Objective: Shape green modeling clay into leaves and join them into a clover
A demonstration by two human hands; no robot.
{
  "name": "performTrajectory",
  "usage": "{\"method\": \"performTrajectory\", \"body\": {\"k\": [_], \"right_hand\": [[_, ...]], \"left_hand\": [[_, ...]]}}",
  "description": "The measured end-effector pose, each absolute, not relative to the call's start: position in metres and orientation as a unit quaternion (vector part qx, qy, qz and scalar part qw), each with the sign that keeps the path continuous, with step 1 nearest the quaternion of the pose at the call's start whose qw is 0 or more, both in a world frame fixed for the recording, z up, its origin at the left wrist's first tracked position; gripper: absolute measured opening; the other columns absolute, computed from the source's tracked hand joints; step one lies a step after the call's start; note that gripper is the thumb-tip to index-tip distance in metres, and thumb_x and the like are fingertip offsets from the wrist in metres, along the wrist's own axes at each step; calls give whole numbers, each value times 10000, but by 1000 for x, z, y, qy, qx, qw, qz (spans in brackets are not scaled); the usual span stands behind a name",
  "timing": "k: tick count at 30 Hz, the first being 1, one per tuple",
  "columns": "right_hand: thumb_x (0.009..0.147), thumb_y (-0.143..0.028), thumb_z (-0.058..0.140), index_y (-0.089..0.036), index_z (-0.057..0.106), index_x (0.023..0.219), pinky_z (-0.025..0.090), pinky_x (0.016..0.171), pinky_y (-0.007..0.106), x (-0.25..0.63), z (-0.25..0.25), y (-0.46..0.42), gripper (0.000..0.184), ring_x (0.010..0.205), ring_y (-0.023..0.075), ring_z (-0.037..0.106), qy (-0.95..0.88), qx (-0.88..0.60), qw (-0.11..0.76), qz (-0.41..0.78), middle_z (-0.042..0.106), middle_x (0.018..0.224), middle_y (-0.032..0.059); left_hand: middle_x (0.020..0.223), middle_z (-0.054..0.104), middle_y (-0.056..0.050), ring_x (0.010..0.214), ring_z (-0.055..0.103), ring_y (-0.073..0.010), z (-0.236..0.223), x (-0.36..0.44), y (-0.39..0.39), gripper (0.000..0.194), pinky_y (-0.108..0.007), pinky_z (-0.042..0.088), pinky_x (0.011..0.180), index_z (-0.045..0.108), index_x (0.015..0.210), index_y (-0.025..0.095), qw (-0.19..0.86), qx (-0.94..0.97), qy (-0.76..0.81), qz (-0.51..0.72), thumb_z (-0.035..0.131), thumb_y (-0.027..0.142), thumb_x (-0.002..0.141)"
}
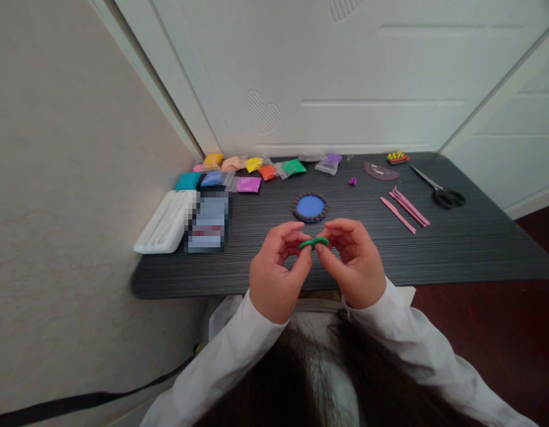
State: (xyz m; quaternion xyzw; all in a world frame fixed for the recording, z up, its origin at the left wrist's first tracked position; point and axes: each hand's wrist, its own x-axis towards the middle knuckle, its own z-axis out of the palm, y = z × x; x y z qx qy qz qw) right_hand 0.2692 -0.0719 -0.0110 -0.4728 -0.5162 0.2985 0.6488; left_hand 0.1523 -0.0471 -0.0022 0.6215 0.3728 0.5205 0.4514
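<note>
Between my two hands is a small strip of green modelling clay [319, 242], curved and dipping in the middle. The thumb and fingers of my left hand [278, 267] pinch its left part. My right hand [356, 261] grips the right part the same way. Just beyond the fingertips, flat on the dark table, lies a blue clay disc [310, 207] ringed with small dark brown balls. A bag of green clay [294, 167] sits farther back, and a small purple clay lump [353, 181] lies to the right of the disc.
Bags of coloured clay, such as a pink one [248, 185], line the table's back left. A white case [167, 222] and a blurred-out phone-like object [208, 222] lie left. Pink modelling tools [410, 207], black-handled scissors [447, 197] and a half-round plate [381, 171] are on the right.
</note>
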Motion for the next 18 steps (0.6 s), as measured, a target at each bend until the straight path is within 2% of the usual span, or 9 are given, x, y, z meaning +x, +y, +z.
{"method": "performTrajectory", "body": {"k": [13, 18], "right_hand": [[722, -102, 567, -236, 491, 982, 446, 712, 294, 270, -13, -71, 302, 760, 122, 548, -528, -490, 624, 304, 562, 823, -4], [728, -107, 564, -238, 485, 985, 447, 704, 295, 270, -13, -71, 300, 753, 125, 549, -529, -491, 621, 304, 562, 817, -4]], "left_hand": [[862, 616, -16, 820, 612, -120, -6, 152, -47, 301, -239, 498, 782, 545, 1018, 207, 408, 662, 373, 507, 569, 101, 738], [877, 616, -18, 824, 610, -114, -4, 151, -47, 291, -233, 499, 785, 542, 1029, 201, 420, 663, 375, 493, 556, 109, 753]]}}
